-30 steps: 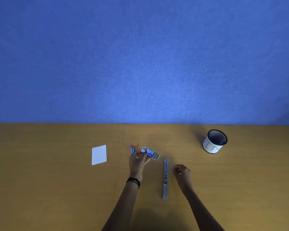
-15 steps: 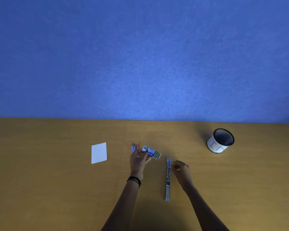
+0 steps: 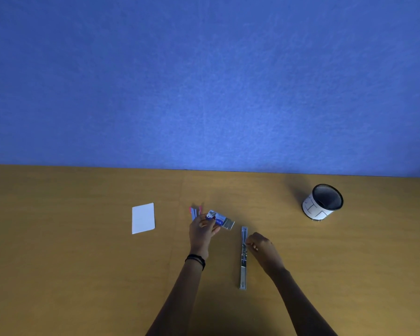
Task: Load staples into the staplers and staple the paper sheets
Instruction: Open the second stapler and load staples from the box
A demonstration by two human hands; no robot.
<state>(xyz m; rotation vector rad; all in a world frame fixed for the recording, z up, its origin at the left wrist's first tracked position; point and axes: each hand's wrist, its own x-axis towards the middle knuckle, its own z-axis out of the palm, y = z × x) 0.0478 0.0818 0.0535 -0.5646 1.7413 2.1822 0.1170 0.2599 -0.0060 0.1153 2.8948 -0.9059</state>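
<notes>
The left hand curls its fingers round a small blue-and-white staple box (silvery staples stick out of its right end) above the tan wooden surface. The right hand, fingers curled, touches a long grey stapler lying opened flat; whether it pinches anything, I cannot tell. White paper sheets lie well to the left.

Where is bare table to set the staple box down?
Bare table left of paper sheets; also between right hand and mesh cup. Crowded mid-table: left hand holding staple box, second stapler, open stapler.
</notes>
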